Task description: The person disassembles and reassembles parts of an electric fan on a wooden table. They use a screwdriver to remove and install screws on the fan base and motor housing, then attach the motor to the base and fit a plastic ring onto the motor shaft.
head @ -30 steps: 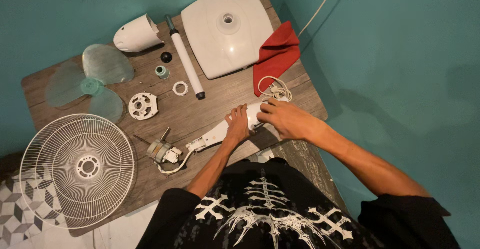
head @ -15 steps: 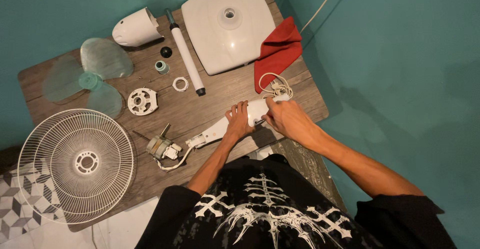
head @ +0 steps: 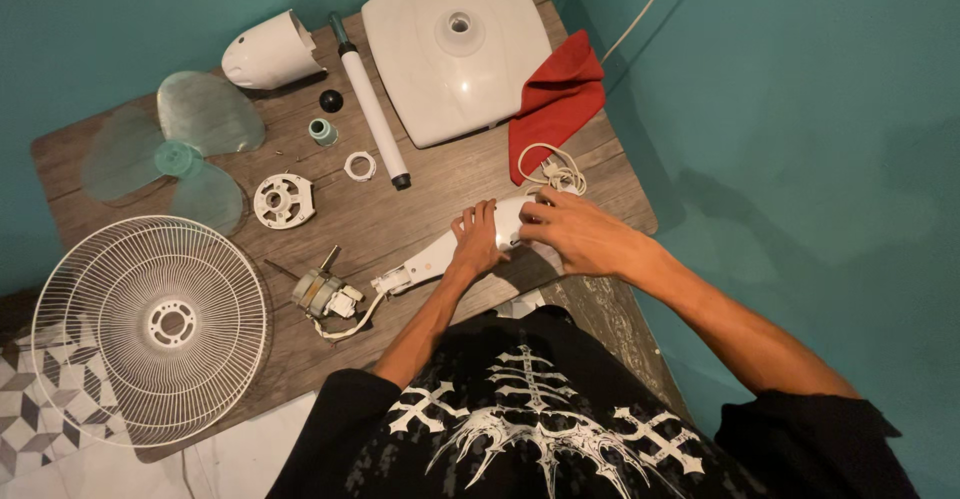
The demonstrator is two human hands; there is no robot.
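Both hands are on the white fan neck piece point(head: 440, 252) near the tabletop's point(head: 420, 209) front edge: left hand point(head: 477, 239) pressing flat with fingers spread, right hand point(head: 575, 234) curled over its wide end. Small motor point(head: 322, 294) is wired to it.

Single head-worn view, looked steeply down from above, fairly high over the wooden table point(head: 420, 219), wearer's torso at bottom edge.

White fan neck point(head: 440, 256), wide end hidden under hands point(head: 520, 231)
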